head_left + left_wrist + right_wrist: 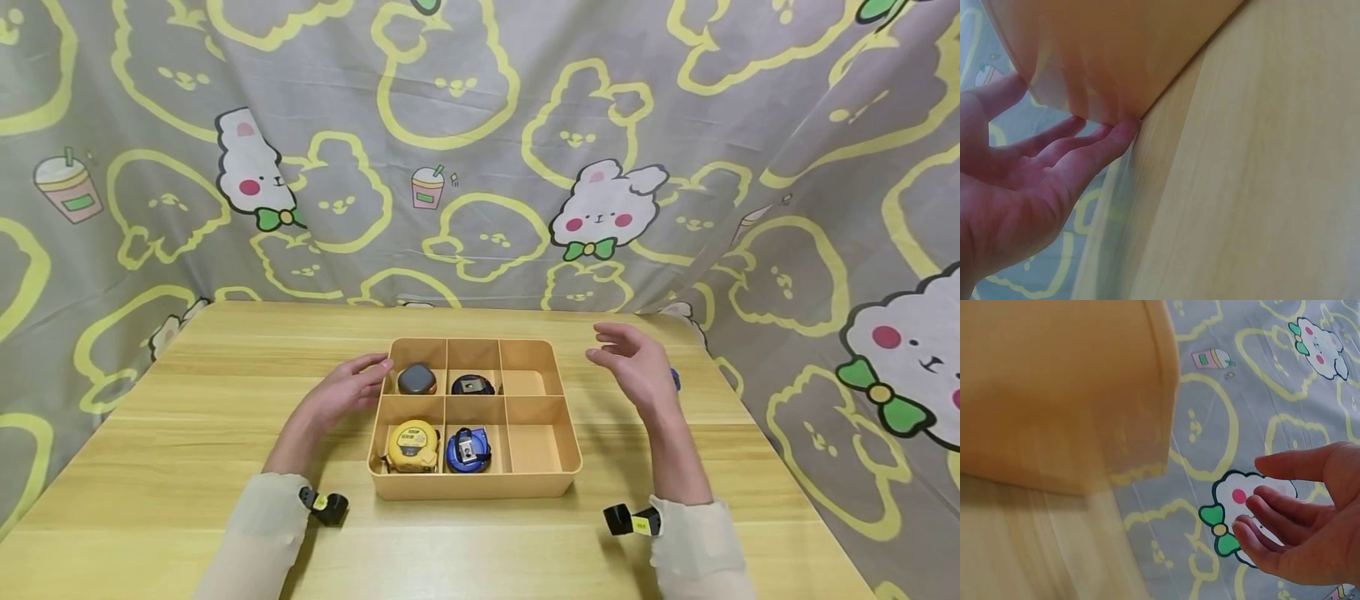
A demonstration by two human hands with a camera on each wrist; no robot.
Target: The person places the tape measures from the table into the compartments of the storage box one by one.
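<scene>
A tan divided box (480, 487) sits mid-table. Its front left compartment holds a yellow tape measure (414, 446), and the front middle one a blue tape measure (468, 451) with a black strap. Behind them lie a dark grey rounded tape measure (417, 380) at left and a dark tape measure with a metal clip (473, 385) in the middle. My left hand (347, 392) touches the box's left wall with extended fingers (1094, 150), the thumb near the rim. Right of the box, apart from it, my right hand (633, 367) hovers with loosely bent fingers, holding nothing.
A small blue object (676, 379) lies on the wooden table (480, 550) beyond my right wrist, mostly hidden by it. Grey patterned cloth (480, 167) hangs behind the table and along both sides.
</scene>
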